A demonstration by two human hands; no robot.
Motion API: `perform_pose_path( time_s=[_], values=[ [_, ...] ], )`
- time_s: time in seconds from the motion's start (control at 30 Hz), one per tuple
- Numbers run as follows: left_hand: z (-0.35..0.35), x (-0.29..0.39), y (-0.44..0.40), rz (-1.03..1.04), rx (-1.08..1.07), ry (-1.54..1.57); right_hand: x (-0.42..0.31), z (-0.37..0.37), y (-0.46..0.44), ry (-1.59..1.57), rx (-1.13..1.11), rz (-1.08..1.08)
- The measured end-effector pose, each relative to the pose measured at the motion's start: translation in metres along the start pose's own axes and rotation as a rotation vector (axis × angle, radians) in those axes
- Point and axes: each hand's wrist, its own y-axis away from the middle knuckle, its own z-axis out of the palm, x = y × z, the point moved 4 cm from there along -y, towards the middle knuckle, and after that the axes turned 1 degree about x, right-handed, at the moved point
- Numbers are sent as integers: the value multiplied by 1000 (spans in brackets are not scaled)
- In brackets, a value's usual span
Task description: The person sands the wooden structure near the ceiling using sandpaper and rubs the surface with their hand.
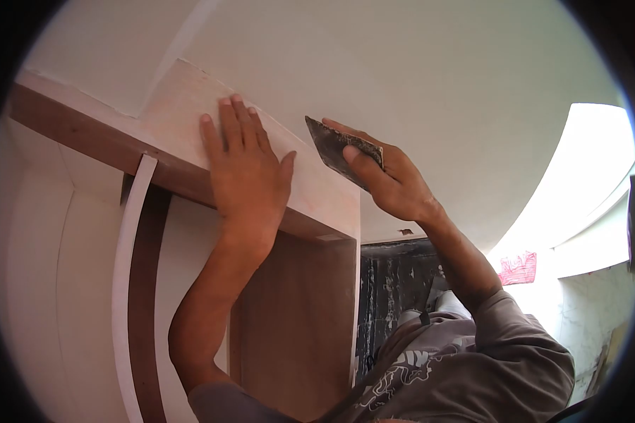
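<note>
My left hand (pixel 245 173) lies flat on a pale, pinkish board (pixel 183 99), palm down with the fingers spread. This board forms the top face of a wooden frame with a brown edge. To the right, my right hand (pixel 395 180) grips a dark, flat piece of sandpaper (pixel 331 146), its thumb pressed on the near face and fingers behind. A speckled, worn edge shows on the sandpaper. It is held near the board's far edge, in front of the off-white wall; whether it touches either surface I cannot tell.
A brown wooden panel (pixel 296 310) and a white-edged upright (pixel 130 282) stand below the board. Beyond is an off-white wall (pixel 430 77). A dark, paint-streaked surface (pixel 391 289) lies lower right, with bright light and a pink patch (pixel 518 268) farther right.
</note>
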Motion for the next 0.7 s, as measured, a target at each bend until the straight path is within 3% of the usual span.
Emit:
perform_pose_path(
  time_s=[0.2,0.47,0.7],
  values=[
    [2,-1,8,58,-31,71,4,-9,3,-26,25,22],
    [-20,-51,-10,-47,70,-76,9,-12,6,-24,18,68],
    [-13,-20,3,37,54,-31,11,-14,8,-29,16,81]
  ],
)
